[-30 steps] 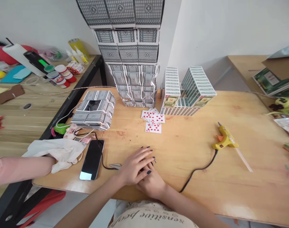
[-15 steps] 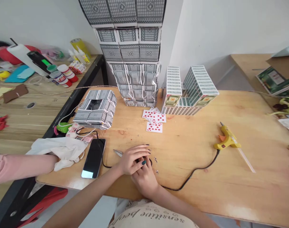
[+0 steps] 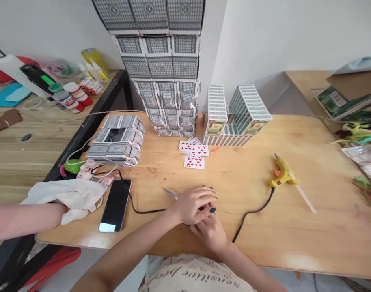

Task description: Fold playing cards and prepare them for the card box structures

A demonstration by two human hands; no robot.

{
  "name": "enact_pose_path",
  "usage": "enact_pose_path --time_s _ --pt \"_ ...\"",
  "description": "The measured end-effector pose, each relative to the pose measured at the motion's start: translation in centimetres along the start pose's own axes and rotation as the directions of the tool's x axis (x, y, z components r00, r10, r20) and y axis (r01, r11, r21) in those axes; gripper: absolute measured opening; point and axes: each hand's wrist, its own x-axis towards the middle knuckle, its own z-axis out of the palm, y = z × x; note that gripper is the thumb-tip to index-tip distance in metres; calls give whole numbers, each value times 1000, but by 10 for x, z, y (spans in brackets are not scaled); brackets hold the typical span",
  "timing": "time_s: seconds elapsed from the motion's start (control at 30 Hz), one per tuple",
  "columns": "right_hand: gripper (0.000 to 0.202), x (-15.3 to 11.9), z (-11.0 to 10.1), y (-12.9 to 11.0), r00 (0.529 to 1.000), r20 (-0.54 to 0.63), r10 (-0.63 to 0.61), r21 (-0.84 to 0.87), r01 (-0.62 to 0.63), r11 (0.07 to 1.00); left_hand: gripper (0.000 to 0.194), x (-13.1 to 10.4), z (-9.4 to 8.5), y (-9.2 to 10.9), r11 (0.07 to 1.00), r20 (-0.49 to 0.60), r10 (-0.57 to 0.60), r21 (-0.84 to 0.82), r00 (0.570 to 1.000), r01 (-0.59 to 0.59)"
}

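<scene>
My left hand [image 3: 194, 206] lies over my right hand [image 3: 212, 232] near the table's front edge. The left fingers are stretched out, with the thumb resting across the right hand. Most of the right fingers are covered, so I cannot tell how far they are closed. From under the left hand a pointed metal blade [image 3: 171, 193] sticks out to the upper left; its other end is hidden, and I cannot tell whether a hand grips it. Beyond the hands, several red playing cards [image 3: 194, 155] overlap on the wooden table [image 3: 228, 178].
A yellow glue gun [image 3: 283, 174] with its cord lies to the right. At left are a phone [image 3: 116, 202], a white cloth [image 3: 68, 196] and a block of folded cards [image 3: 117, 140]. A tall card-patterned structure [image 3: 173, 93] and stacked card boxes [image 3: 237, 117] stand behind.
Both hands have slid to the right across the table, one still over the other. The blade has shifted right along with them. My view has turned slightly right.
</scene>
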Motion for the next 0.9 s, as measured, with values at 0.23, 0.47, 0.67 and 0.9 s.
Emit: enact_pose_path --time_s 0.23,0.47,0.67,0.9 --pt "18 0 -3 -5 980 169 -105 0 106 994 50 -31 -3 3 975 38 -132 183 990 123" --pt "25 -6 3 -4 989 137 -51 -77 62 995 54 -23 -5 -8 977 23 -121 181 992 115" --pt "21 2 7 6 995 102 13 -113 -2 994 51 -4 -7 -20 979 17 -82 189 996 77" --pt "14 6 -29 35 997 65 -32 5 31 999 46 24 5 -5 983 -11 -24 183 1000 26"
